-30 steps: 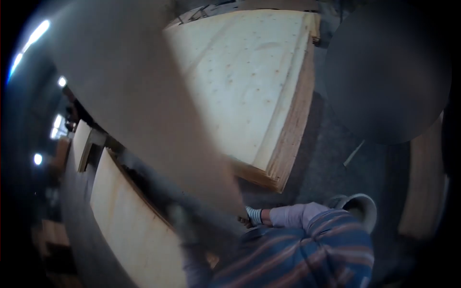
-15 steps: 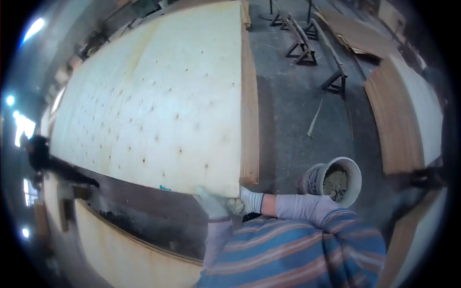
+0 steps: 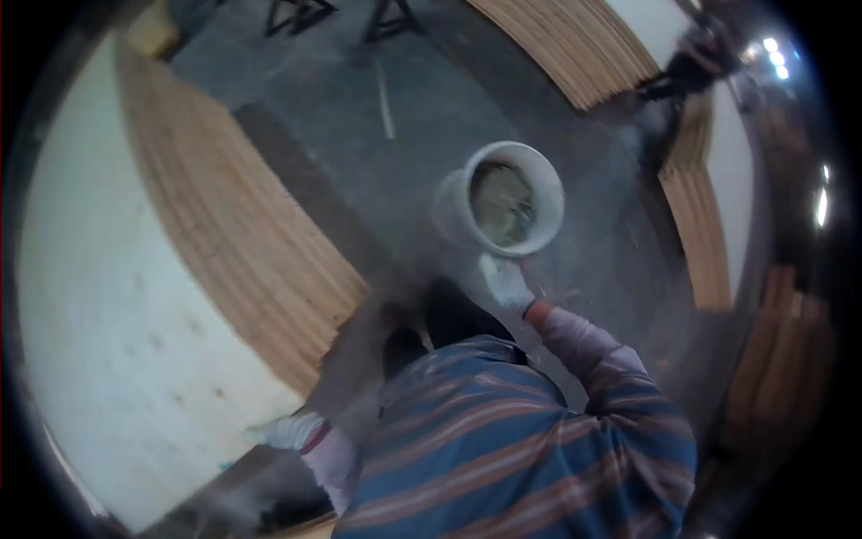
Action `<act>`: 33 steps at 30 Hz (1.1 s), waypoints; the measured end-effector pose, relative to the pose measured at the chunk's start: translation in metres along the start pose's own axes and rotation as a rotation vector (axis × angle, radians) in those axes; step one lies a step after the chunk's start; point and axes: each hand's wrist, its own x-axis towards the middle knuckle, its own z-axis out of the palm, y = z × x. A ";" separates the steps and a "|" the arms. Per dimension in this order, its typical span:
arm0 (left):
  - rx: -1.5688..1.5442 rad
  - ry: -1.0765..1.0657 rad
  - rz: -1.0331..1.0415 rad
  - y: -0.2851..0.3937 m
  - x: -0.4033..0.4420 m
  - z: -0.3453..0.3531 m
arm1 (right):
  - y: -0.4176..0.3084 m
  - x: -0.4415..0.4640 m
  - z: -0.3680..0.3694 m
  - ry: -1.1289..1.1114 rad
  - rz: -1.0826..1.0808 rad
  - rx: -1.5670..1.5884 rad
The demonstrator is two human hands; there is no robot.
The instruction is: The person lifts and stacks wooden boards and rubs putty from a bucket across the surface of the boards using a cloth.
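Note:
My left hand (image 3: 285, 432), in a pale glove, lies at the near corner of the top sheet (image 3: 117, 314) of a tall plywood stack; its fingers look stretched out on the surface. Below and against the near rim of a white bucket (image 3: 546, 189) is my gloved right hand (image 3: 507, 282). Its fingertips are smeared, and I cannot make out whether they grip anything. Inside the bucket sits a grey-brown paste (image 3: 503, 202) with something thin in it.
Layered edges of the stack (image 3: 233, 225) run beside me on the left. More stacked sheets (image 3: 575, 54) stand at the top right and right (image 3: 700, 234). A thin strip (image 3: 384, 99) lies on the floor near dark trestle legs (image 3: 391, 20).
The view has swung right towards the bucket. My right hand has left the stack's corner and reached the bucket; my left hand remains at the stack. The sheet raised earlier now lies flat.

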 end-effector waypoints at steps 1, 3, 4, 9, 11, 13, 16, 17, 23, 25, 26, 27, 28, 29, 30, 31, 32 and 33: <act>-0.015 -0.025 -0.052 0.004 -0.028 -0.020 | 0.048 0.004 -0.027 0.153 0.000 -0.092; -0.056 -0.047 -0.150 0.022 -0.052 -0.014 | 0.094 0.033 -0.084 0.255 0.005 -0.309; 0.023 -0.083 -0.158 0.054 -0.021 0.015 | 0.061 0.035 -0.119 0.186 0.055 -0.464; 0.036 -0.135 -0.179 0.063 0.055 0.063 | 0.076 0.173 -0.103 -0.431 -0.376 -1.181; 0.099 -0.040 -0.133 0.072 0.033 0.086 | 0.083 0.206 -0.089 -0.457 -0.383 -1.240; 0.189 -0.054 0.012 0.067 0.061 0.074 | 0.063 0.202 -0.100 -0.633 -0.481 -1.367; 0.157 -0.001 -0.068 0.071 0.029 0.090 | 0.040 0.199 -0.126 -0.343 -0.362 -0.900; 0.198 -0.017 -0.095 0.073 0.038 0.085 | 0.048 0.201 -0.124 -0.100 -0.369 -0.699; 0.231 -0.063 -0.079 0.076 0.059 0.081 | 0.029 0.219 -0.103 -0.371 -0.032 -0.774; 0.267 -0.065 -0.030 0.074 0.062 0.071 | 0.006 0.211 -0.093 -0.391 -0.090 -0.606; 0.314 -0.079 0.024 0.073 0.072 0.064 | 0.008 0.212 -0.076 -0.296 -0.153 -0.421; 0.280 -0.055 -0.061 0.074 0.048 0.074 | 0.035 0.223 -0.042 -0.237 -0.272 -0.311; 0.244 -0.029 -0.144 0.075 0.025 0.083 | 0.058 0.243 -0.009 -0.295 -0.369 -0.446; 0.232 -0.049 -0.168 0.081 0.034 0.082 | 0.082 0.255 0.011 -0.132 -0.578 -0.330; 0.231 -0.110 -0.194 0.077 0.045 0.078 | 0.093 0.264 0.019 -0.255 -0.780 -0.859; 0.249 -0.190 -0.179 0.081 0.061 0.068 | 0.092 0.283 0.037 -0.325 -0.780 -0.812; 0.259 -0.242 -0.142 0.080 0.071 0.060 | 0.085 0.298 0.052 -0.406 -0.736 -0.711; 0.266 -0.260 -0.099 0.073 0.078 0.056 | 0.077 0.307 0.065 -0.483 -0.677 -0.621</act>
